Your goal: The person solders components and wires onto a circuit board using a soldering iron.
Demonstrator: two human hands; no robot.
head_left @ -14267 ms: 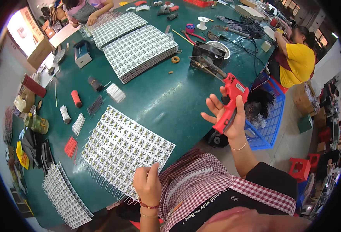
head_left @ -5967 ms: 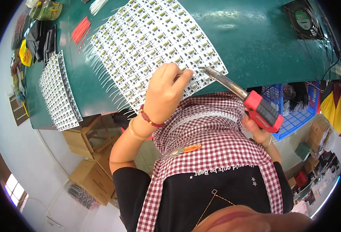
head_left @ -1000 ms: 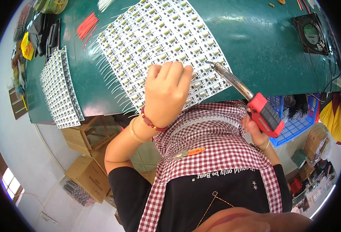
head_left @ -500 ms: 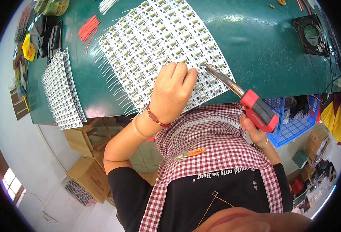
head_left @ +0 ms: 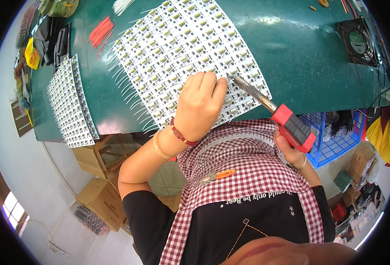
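Left hand (head_left: 200, 104) bunched over circuit board (head_left: 159, 66)

Whether its fingertips close on anything is hidden. The board, at twelve o'clock, looks light, stiff, fragile: take its wire-free right edge. At three o'clock, the right hand (head_left: 288, 149) grips the soldering iron (head_left: 294, 127) by its handle.

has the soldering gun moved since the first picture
Yes: the soldering gun came left, its tip now over the circuit board panel instead of beyond it.
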